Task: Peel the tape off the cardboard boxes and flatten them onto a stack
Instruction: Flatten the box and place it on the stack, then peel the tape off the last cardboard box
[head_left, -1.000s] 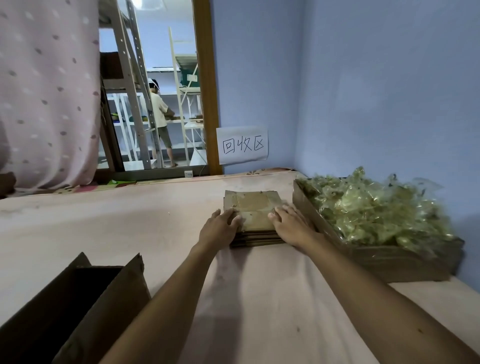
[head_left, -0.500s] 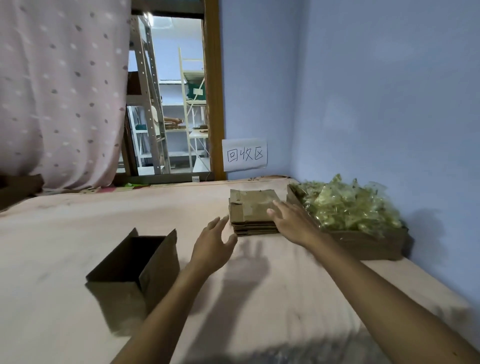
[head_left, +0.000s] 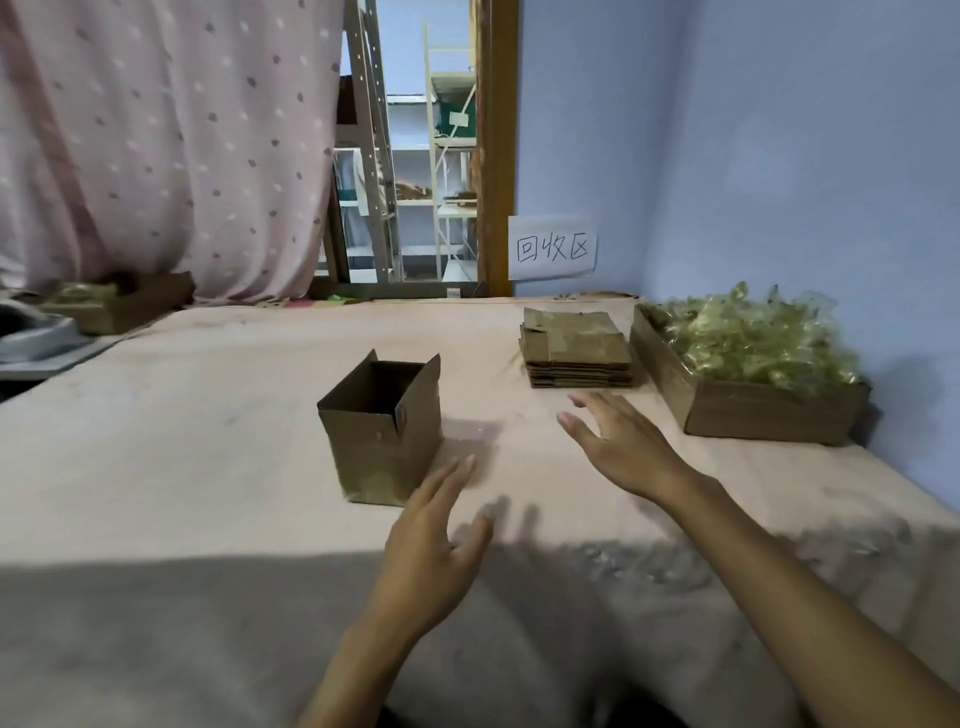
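Head view: open box (head_left: 382, 431) up next, nothing in our grasp.
Our left hand (head_left: 431, 545) hovers just in front of the open box, at its right corner, fingers straight and holding nothing; our right hand (head_left: 623, 447) floats to the box's right, splayed wide, empty too. Behind and right of the box sits the flattened stack (head_left: 576, 348), the scrap tray (head_left: 769, 415) farther right. We judge the box light, thin-walled, easy to crush: take it by two opposite walls near the rim, not the loose flaps.

Open cardboard box (head_left: 382, 428) frame centre; flattened stack (head_left: 576, 356) upper right; left hand (head_left: 434, 545) and right hand (head_left: 621, 444) empty, fingers extended.
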